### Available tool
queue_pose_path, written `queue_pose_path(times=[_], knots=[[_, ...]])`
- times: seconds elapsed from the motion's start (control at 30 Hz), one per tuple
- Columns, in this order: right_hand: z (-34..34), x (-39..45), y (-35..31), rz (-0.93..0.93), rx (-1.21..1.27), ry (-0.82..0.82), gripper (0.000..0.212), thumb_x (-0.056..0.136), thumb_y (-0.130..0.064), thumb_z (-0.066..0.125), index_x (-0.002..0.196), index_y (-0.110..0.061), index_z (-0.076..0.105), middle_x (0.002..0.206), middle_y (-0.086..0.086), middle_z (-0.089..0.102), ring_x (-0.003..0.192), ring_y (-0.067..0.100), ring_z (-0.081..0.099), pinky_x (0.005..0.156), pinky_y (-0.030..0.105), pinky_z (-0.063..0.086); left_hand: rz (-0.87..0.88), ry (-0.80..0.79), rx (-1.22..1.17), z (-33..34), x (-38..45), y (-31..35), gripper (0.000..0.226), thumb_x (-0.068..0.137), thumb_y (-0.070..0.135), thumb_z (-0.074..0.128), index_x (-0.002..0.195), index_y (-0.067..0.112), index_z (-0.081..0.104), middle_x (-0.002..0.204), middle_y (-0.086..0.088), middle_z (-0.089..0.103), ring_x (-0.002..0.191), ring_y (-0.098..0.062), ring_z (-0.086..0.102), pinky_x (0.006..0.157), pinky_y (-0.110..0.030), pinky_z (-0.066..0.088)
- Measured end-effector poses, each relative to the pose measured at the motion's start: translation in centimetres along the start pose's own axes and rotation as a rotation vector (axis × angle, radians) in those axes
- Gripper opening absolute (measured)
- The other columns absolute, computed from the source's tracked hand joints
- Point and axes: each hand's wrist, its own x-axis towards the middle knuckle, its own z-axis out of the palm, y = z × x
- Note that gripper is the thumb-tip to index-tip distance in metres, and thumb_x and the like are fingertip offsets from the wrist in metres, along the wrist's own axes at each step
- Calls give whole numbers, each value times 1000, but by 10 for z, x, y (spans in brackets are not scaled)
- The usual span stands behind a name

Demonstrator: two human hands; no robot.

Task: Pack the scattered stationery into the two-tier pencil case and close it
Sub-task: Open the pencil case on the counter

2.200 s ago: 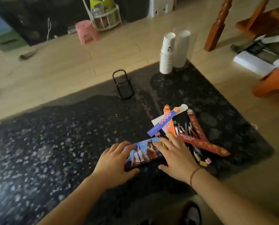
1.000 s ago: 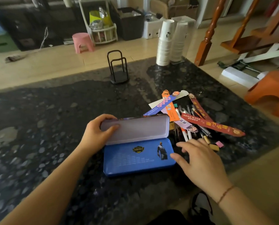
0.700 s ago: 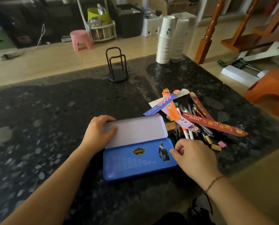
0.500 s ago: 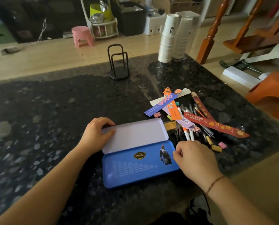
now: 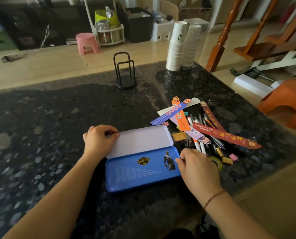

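On the dark speckled stone table (image 5: 57,118) the pencil case (image 5: 142,168) lies open, pale lilac lid (image 5: 140,140) folded back flat and the blue inner tray with the little printed figure facing up. The left hand (image 5: 99,140) has its fingers curled over the lid's left end, gripping the edge. The right hand (image 5: 197,168) sits at the tray's right end, fingertips pinching that rim, thread bracelet (image 5: 212,198) on the wrist. Just beside the case on the right is the stationery pile: pens (image 5: 199,135), long bookmarks in blue (image 5: 167,114), orange (image 5: 180,118) and red (image 5: 226,137), a few small erasers (image 5: 227,160), a tape roll (image 5: 216,163) half hidden by the right hand. Farther back there's a black wire stand (image 5: 124,71) and two stacks of paper cups (image 5: 183,45) at the table's far edge.
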Motion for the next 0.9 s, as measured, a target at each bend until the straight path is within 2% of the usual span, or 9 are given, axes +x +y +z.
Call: queue_pose_path(times=[0.07,0.17,0.3,0.37,0.43,0.6,0.67,0.73,0.9], knots=[[1,5,-2,8,5,5,20,96,-38,47,85,-21,44,83,-5,55,69,12,54,53,21,39,4,4,-31,-1,-2,-4,14,84,27,69,79,40,65,84,20,61,103,-20,53,101,-45,35],[5,12,-7,48,-32,-26,17,98,-31,45,97,-16,51,89,-1,58,68,14,54,48,20,36,6,17,-56,-2,-3,-4,16,82,22,71,78,38,67,82,19,61,95,-18,59,97,-50,43],[10,17,-15,120,-23,-23,15,99,-25,43,104,-13,49,85,0,58,63,12,55,49,22,43,8,38,-96,1,-2,-5,12,80,13,72,79,25,72,82,10,64,82,-10,59,87,-34,50],[11,17,-18,124,-28,-5,14,100,-25,43,106,-13,48,83,-1,56,61,11,53,47,21,43,2,48,-87,1,-2,-6,10,81,11,72,81,21,73,85,7,65,81,-9,58,79,-24,44],[11,17,-20,117,-23,0,16,100,-24,43,109,-11,46,89,0,59,62,11,52,49,21,41,-6,53,-80,0,-2,-8,9,81,10,72,83,18,75,86,5,66,82,-9,58,77,-20,39],[13,15,-20,94,91,-4,21,99,-22,45,116,-12,42,97,3,61,70,12,59,53,23,48,-9,60,-60,-2,0,-9,9,82,11,71,84,18,75,87,4,68,82,-11,60,77,-20,41],[10,12,-21,37,169,14,35,97,-20,49,128,-15,33,102,2,60,75,12,61,56,26,53,-11,59,-52,-4,1,-11,9,82,12,71,85,19,75,88,4,69,84,-12,61,81,-27,46],[6,7,-23,-37,198,34,52,96,-21,51,139,-17,22,111,2,58,86,14,63,59,24,50,-4,77,-38,-8,3,-10,9,82,13,70,84,20,76,87,5,69,85,-13,61,84,-31,48],[1,0,-30,-164,158,5,52,94,-26,51,139,-16,25,127,5,50,104,15,56,69,22,46,-17,98,-63,-17,5,-7,9,82,9,70,83,16,76,82,2,70,82,-14,61,79,-24,42]])
